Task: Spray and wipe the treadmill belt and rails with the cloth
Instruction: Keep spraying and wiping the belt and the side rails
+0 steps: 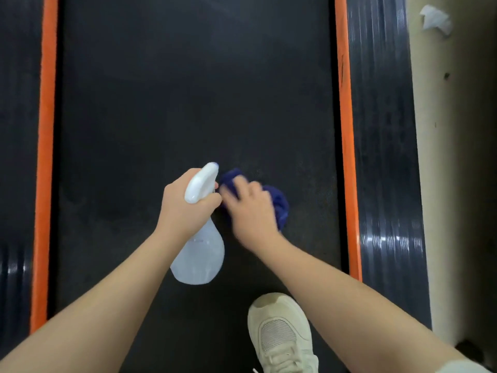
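Both our hands are low over the middle of the belt (188, 90), side by side and almost touching. Our left hand (185, 205) is curled tight around the neck of the spray bottle (200, 254). Its white top points up toward 12 o'clock, and its round see-through body hangs back toward 6 o'clock, toward us. Our right hand (250, 208) lies on the blue cloth (279, 205). The fingers look spread out on it, but the hand is blurry, so we cannot tell if they only press it or also grab it.

The cloth sits bunched up on the belt, just at 3 o'clock from the bottle top. Blue peeks out at 12 o'clock and at 3 o'clock of our right hand.

The belt is long and runs from 6 o'clock to 12 o'clock, away from us. Most of it lies past our hands, toward 12 o'clock. The right rail (347, 157), with its orange edge, is well off at 3 o'clock. The left rail (47, 157) is even farther, at 9 o'clock. Our right hand has the cloth, and it is the one nearer the right rail.

We think we are wiping the belt now. Our white shoe (279, 332) stands on the belt at 6 o'clock. A crumpled white tissue (435, 18) lies on the floor far off at 2 o'clock.
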Available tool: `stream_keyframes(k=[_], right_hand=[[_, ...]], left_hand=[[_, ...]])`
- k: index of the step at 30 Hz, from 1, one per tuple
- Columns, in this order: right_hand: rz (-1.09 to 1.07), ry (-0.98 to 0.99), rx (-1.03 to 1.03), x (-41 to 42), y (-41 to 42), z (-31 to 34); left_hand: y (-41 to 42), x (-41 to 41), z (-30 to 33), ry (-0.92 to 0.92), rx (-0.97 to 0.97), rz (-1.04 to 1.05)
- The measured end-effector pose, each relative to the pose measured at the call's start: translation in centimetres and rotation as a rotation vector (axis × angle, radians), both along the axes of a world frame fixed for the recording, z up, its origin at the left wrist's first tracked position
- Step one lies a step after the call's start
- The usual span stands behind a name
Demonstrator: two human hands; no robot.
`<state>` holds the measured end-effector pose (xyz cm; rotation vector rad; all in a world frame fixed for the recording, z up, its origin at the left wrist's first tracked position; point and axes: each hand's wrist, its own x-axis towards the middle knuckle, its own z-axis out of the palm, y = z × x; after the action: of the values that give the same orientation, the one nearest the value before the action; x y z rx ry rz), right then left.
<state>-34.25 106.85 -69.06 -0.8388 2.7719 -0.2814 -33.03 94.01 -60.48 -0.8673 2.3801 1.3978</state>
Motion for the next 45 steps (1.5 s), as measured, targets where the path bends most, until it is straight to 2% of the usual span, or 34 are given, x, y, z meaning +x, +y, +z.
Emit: stream_keyframes(k=[2,3,4,7,9,11,14,17,20,25,30,34,37,39,42,45], right_hand=[[0.387,-0.130,0.029,1.0,-1.0,-0.2],[0.448,-0.121,0.042,0.4,-0.9,-0.3],[0.402,-0.078,0.042,-0.4,-0.7,-0.7],[0.005,0.021,-0.026,-1.5,-0.4,-1.3],[-0.076,0.028,-0.039,0.1,0.2,-1.6],[-0.058,0.030,-0.043,2.0,1.5,-1.3],[0.016,0.095,-0.048,0.4,2.0,-1.5],[0.040,0.161,0.001,-3.4,0.2,-2.2],[-0.005,0.215,-0.001,-3.5,1.0,-2.4],[-0.146,0.150,-0.038,0.6,4.6,-1.7],[-0.219,0.110,-0.022,-4.4,0.2,-1.5],[-0.164,0.125,-0.020,-3.5,2.1,-1.3],[-0.099,0.043,-0.008,-2.4,4.1,-3.3],[-0.073,-0.013,0.008,-3.4,3.3,-4.0],[-0.121,0.071,0.030,-5.0,-0.4,-1.8],[-0.175,0.021,0.096,-6.2,-3.0,-1.6]], left_hand=[[-1.1,0.4,0.3,-0.002,-0.027,0.005],[-1.5,0.6,0.3,-0.005,-0.032,0.014],[-2.0,0.9,0.2,-0.003,-0.029,0.024],[-3.0,1.5,-0.4,0.003,-0.031,0.091],[-3.5,2.0,-0.4,0.009,-0.039,0.144],[-3.9,2.4,-0.3,0.021,-0.031,0.194],[-3.8,2.5,-0.8,0.023,-0.026,0.232],[-3.3,1.6,-1.5,0.007,-0.025,0.195],[-3.0,1.3,-1.4,-0.010,-0.004,0.131],[-2.9,1.3,-1.2,-0.021,0.000,0.129],[-2.2,0.3,-2.2,-0.054,-0.035,0.112],[-2.7,0.6,-1.8,-0.045,-0.017,0.131],[-3.1,0.9,-1.8,-0.048,-0.016,0.185],[-3.0,0.9,-2.0,-0.055,-0.024,0.191],[-2.5,0.8,-2.1,-0.055,0.000,0.157],[-2.3,1.1,-1.8,-0.031,0.004,0.129]])
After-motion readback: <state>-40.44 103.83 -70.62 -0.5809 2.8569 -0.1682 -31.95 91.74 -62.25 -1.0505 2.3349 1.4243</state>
